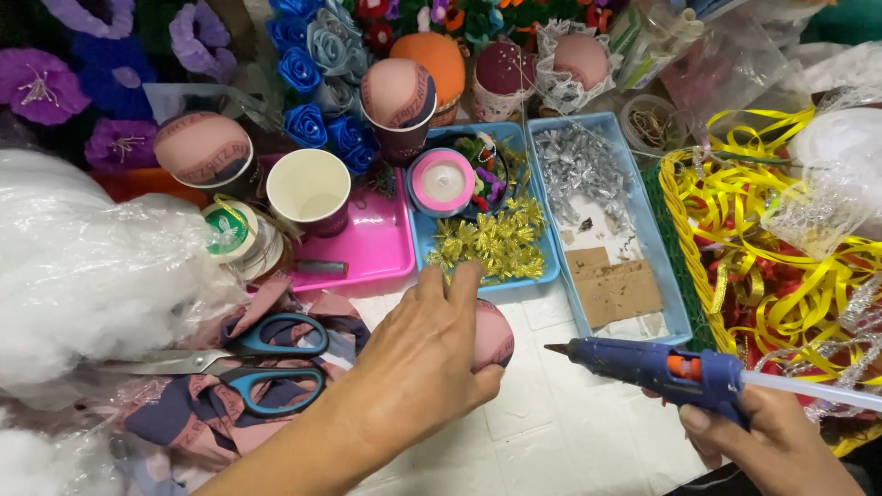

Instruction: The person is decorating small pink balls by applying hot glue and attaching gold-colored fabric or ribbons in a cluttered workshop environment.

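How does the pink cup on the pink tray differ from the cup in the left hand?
The pink cup stands upright and open, with nothing on top; the cup in the left hand is capped by a cloth-covered ball. The pink cup stands free on the tray; the other is gripped over the table. Shared traits are unclear: the hand hides it.

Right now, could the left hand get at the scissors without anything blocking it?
Probably yes, but not freely. The scissors lie open on cloth just beside the left hand with nothing between them, yet that hand is full, its grip around a pink ball.
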